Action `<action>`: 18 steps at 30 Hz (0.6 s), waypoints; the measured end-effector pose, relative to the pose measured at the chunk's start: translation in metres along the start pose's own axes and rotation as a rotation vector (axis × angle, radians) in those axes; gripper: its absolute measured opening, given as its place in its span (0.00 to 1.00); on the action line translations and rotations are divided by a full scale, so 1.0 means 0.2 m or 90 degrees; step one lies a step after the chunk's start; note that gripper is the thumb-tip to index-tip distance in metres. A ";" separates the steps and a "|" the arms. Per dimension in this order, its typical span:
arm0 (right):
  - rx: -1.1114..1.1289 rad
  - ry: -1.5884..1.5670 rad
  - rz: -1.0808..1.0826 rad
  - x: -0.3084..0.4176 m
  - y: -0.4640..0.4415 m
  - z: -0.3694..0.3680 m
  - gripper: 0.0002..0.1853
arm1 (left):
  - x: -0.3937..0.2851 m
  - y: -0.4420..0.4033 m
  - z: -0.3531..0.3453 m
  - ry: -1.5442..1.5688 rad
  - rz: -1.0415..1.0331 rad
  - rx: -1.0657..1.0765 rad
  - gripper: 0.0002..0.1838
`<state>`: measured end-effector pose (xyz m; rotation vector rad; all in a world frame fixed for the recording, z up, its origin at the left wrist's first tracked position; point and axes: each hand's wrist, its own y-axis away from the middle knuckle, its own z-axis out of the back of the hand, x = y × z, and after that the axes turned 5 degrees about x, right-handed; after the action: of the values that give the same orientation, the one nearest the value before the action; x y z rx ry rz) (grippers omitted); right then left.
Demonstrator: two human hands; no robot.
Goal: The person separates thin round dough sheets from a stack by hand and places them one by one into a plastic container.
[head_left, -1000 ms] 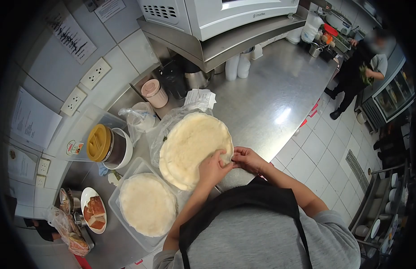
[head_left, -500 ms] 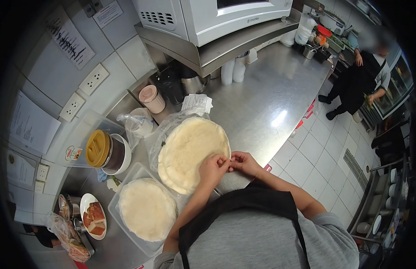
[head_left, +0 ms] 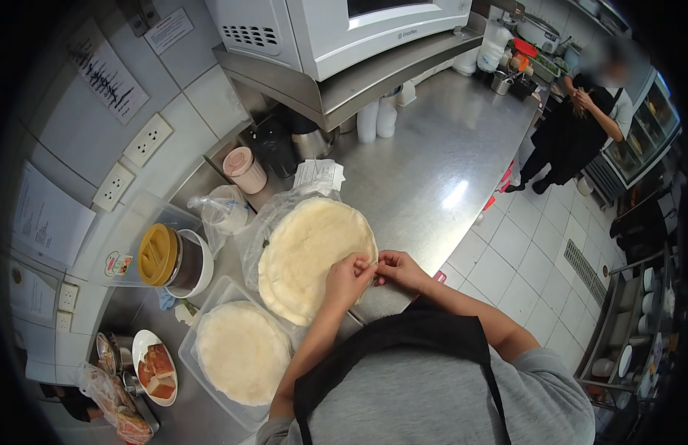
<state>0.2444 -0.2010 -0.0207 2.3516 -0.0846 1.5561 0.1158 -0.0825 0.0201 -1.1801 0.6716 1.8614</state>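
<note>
A round, pale dough disc [head_left: 310, 248] lies on a clear plastic bag [head_left: 259, 231] on the steel counter. At its lower right edge my left hand [head_left: 349, 279] is closed, fingers pinched together. Close beside it, my right hand [head_left: 400, 271] is pinched too, its fingertips almost touching the left ones. What lies between the fingertips is too small to make out. A second stack of round dough [head_left: 244, 352] sits in a clear plastic tub [head_left: 192, 348] to the lower left.
Left of the dough are a yellow-lidded jar [head_left: 158, 254], a white bowl [head_left: 203, 263] and a plate of bread [head_left: 155, 367]. A pink canister [head_left: 244, 170] stands behind. A microwave [head_left: 344, 30] sits on a shelf above. Another person [head_left: 581, 130] stands at the upper right.
My left fingers have drawn together from a looser spread and stay near my right fingertips at the dough's edge. The other person has brought both hands together. The view has shifted slightly.
</note>
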 end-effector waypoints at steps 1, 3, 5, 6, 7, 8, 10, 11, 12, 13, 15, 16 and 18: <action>0.003 0.023 0.013 -0.01 0.00 0.00 0.07 | -0.03 0.00 0.00 0.015 0.001 -0.002 0.12; 0.011 0.069 0.037 -0.02 0.00 0.00 0.07 | -0.07 -0.01 0.04 -0.070 0.032 0.076 0.13; 0.001 0.078 0.036 -0.01 0.00 0.00 0.06 | -0.07 -0.04 0.08 -0.107 0.039 0.136 0.13; -0.004 0.083 0.036 -0.01 0.01 -0.01 0.06 | -0.06 -0.05 0.09 -0.101 0.028 0.158 0.13; -0.006 0.073 0.035 0.00 0.01 -0.01 0.06 | -0.05 -0.07 0.10 -0.094 0.016 0.180 0.13; -0.008 0.063 0.034 0.00 0.01 -0.01 0.06 | -0.05 -0.08 0.10 -0.087 0.015 0.200 0.13; -0.022 0.052 0.025 0.00 0.01 -0.02 0.06 | -0.06 -0.10 0.12 -0.073 0.014 0.242 0.13; -0.033 0.052 0.015 0.01 0.01 -0.03 0.06 | -0.05 -0.11 0.13 -0.092 -0.001 0.239 0.12; -0.043 0.052 0.006 0.00 0.01 -0.03 0.06 | -0.04 -0.12 0.13 -0.111 -0.016 0.235 0.12; -0.052 0.055 0.003 0.00 0.00 -0.03 0.06 | -0.03 -0.13 0.14 -0.130 -0.032 0.231 0.11; -0.073 0.063 -0.001 -0.01 0.00 -0.04 0.05 | -0.05 -0.13 0.17 -0.123 -0.049 0.221 0.10; -0.078 0.072 -0.003 -0.01 -0.01 -0.05 0.05 | -0.07 -0.12 0.19 -0.119 -0.057 0.216 0.10; -0.087 0.090 -0.011 -0.01 0.00 -0.06 0.05 | -0.12 -0.11 0.25 -0.118 -0.036 0.206 0.09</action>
<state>0.2329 -0.1970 -0.0187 2.1279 -0.1335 1.6481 0.1172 -0.0411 0.0629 -0.8004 0.7901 1.7120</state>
